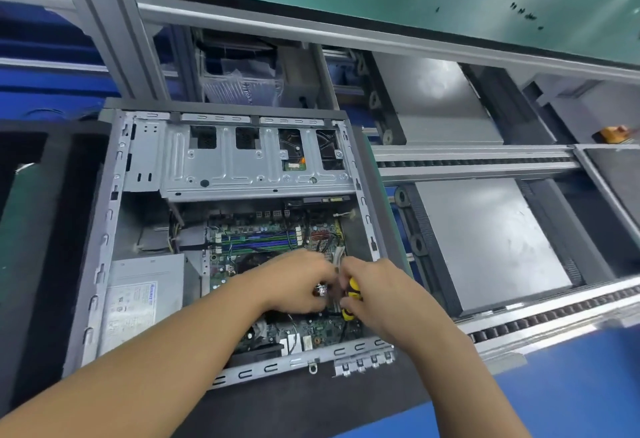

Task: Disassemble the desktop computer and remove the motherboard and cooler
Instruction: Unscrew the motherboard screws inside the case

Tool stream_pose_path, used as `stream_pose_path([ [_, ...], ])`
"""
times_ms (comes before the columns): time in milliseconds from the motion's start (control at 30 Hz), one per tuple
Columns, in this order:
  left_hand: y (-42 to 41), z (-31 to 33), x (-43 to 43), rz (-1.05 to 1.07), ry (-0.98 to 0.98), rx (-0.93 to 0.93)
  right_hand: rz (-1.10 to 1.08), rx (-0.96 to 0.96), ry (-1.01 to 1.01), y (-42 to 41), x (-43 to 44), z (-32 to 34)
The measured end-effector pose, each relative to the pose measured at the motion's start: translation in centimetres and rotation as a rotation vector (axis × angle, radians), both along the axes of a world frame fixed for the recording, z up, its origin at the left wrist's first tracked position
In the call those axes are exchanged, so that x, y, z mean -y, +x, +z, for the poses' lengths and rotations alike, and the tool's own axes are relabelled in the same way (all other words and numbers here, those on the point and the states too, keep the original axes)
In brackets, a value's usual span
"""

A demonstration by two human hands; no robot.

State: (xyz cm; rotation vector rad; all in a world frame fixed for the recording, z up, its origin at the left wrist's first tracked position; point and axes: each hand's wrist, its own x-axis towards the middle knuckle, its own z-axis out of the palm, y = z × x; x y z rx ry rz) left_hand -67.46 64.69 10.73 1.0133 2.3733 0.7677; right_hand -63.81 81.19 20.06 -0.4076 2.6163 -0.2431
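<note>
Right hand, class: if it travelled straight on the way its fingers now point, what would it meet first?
Most likely the left hand, which lies just ahead of it over the motherboard. The right hand grips a yellow screwdriver; depth is unclear.

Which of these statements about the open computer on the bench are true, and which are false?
1. The right hand grips a yellow-and-black screwdriver. True.
2. The power supply lies in the right half of the case. False: it lies at the left, near the person.
3. The motherboard lies outside the case. False: it is inside the case.
4. The left hand reaches over the motherboard. True.
</note>
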Motion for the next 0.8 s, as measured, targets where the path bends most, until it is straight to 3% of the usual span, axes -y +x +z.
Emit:
stream_pose_path([
  [233,0.2,-0.5,-0.5,-0.062,-0.078,0.002,-0.021,0.039,0.127,0.4,1.0,0.0],
  [433,-0.4,-0.3,-1.9,-0.010,0.008,0.185,0.038,0.089,0.188,0.2,1.3,0.5],
  [800,-0.4,-1.9,-2.4,0.053,0.012,0.130,-0.022,0.079,0.124,0.6,0.9,0.2],
])
